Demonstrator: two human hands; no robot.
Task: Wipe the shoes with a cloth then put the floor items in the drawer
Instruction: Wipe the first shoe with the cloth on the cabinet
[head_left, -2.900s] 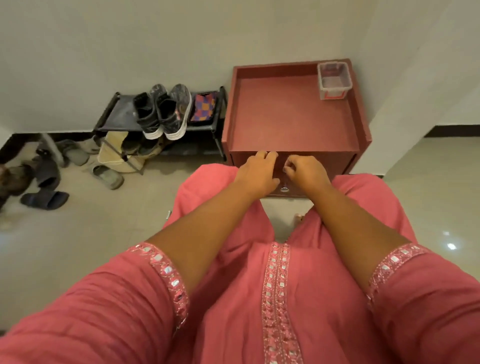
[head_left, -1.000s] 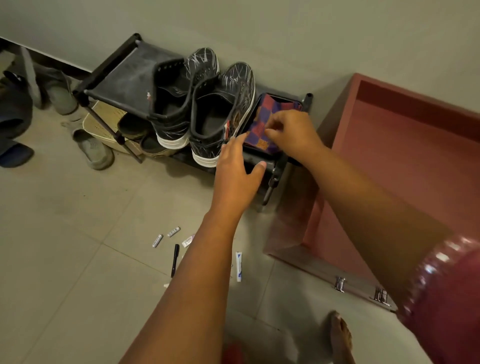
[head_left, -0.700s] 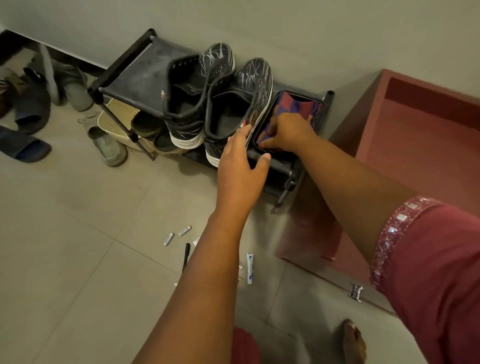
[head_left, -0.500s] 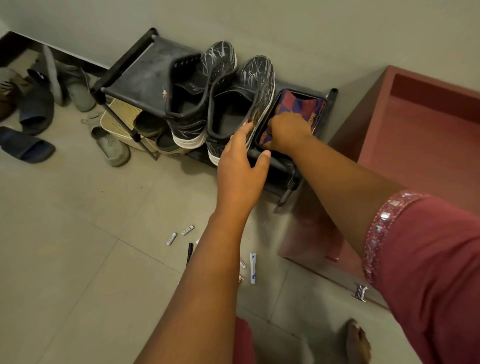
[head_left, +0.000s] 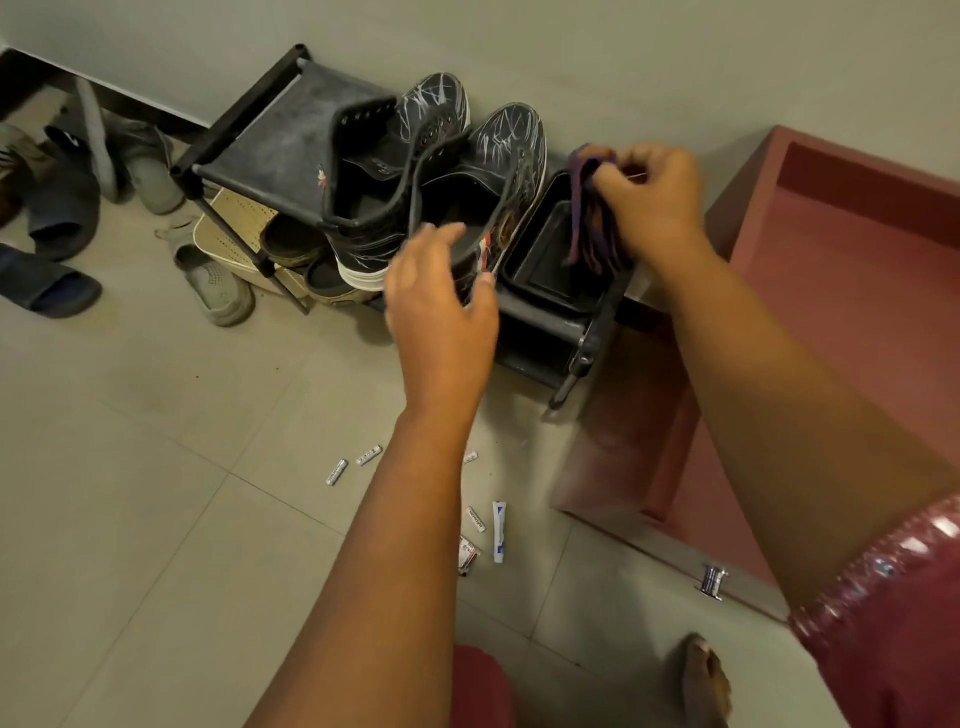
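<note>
Two black high-top shoes with white streaks, the left shoe (head_left: 395, 171) and the right shoe (head_left: 493, 171), stand on top of a black shoe rack (head_left: 270, 150). My right hand (head_left: 649, 202) is shut on a purple checked cloth (head_left: 589, 223), which hangs above a black tray (head_left: 550, 265) on the rack's right end. My left hand (head_left: 441, 306) hovers with spread fingers at the heel of the right shoe. On the floor tiles lie batteries (head_left: 337, 472), a small white tube (head_left: 500, 530) and a few small packets (head_left: 470, 556).
A red cabinet (head_left: 852, 291) with a raised rim stands to the right of the rack, metal handles (head_left: 712, 581) on its front. Sandals and slippers (head_left: 213, 291) lie under and left of the rack. My bare foot (head_left: 704, 680) is at the bottom.
I turned from the cabinet front to the rack. My right hand has lifted the cloth out of the black tray. My left hand moved closer to the right shoe's heel.
</note>
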